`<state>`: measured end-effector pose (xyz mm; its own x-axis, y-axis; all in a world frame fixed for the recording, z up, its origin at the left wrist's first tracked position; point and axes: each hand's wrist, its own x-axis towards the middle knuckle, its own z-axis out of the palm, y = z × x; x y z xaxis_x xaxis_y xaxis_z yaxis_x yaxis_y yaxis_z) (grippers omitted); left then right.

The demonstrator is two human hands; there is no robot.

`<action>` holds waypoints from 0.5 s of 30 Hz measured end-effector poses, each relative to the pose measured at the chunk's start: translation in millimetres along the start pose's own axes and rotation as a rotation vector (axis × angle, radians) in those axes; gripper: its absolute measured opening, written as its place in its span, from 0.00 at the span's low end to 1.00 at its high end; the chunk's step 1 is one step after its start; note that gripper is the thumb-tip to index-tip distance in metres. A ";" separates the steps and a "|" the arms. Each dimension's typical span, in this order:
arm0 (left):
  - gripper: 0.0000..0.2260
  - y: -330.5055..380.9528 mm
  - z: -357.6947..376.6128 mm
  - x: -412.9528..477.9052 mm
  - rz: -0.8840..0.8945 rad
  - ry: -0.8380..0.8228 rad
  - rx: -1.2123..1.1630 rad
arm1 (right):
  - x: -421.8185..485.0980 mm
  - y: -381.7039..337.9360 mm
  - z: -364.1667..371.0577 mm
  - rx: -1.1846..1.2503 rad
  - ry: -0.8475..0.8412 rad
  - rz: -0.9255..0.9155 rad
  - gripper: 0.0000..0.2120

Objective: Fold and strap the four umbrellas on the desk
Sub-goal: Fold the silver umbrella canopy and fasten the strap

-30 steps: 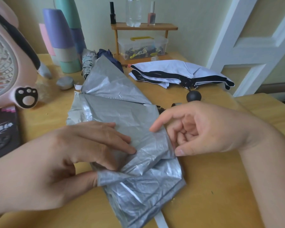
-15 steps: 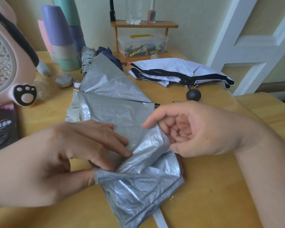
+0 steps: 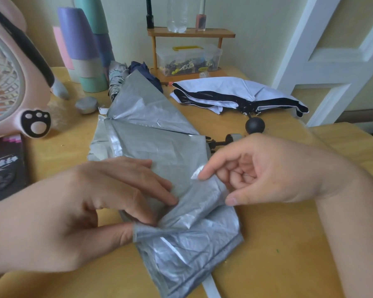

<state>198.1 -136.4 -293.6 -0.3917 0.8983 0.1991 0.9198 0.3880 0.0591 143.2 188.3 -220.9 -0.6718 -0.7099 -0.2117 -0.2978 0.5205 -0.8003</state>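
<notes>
Your left hand [image 3: 91, 211] and right hand [image 3: 267, 173] are bare. Both forearms are uncovered up to the frame's edge. Your fingernails are short and plain.

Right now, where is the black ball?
In the head view, the black ball lies right of centre on the desk, between the white umbrella and the right hand.
</notes>
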 end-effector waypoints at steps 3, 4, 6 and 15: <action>0.18 10.9 -23.1 25.6 -0.138 0.036 -0.255 | 5.7 -3.9 5.2 -0.125 -0.039 0.102 0.20; 0.23 5.9 -23.0 32.2 -0.162 0.085 -0.236 | 6.5 -5.2 5.6 -0.150 -0.049 0.124 0.19; 0.21 -3.5 -18.5 39.7 -0.231 0.096 -0.130 | 7.1 -6.7 5.4 -0.187 -0.059 0.154 0.17; 0.29 12.2 -26.3 62.4 -0.696 0.140 0.094 | 5.2 -8.5 9.1 -0.166 -0.015 0.111 0.04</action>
<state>185.6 -81.1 -254.7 -0.8745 0.4029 0.2699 0.4486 0.8835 0.1346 148.5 175.8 -220.3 -0.6971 -0.6501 -0.3024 -0.3312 0.6660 -0.6683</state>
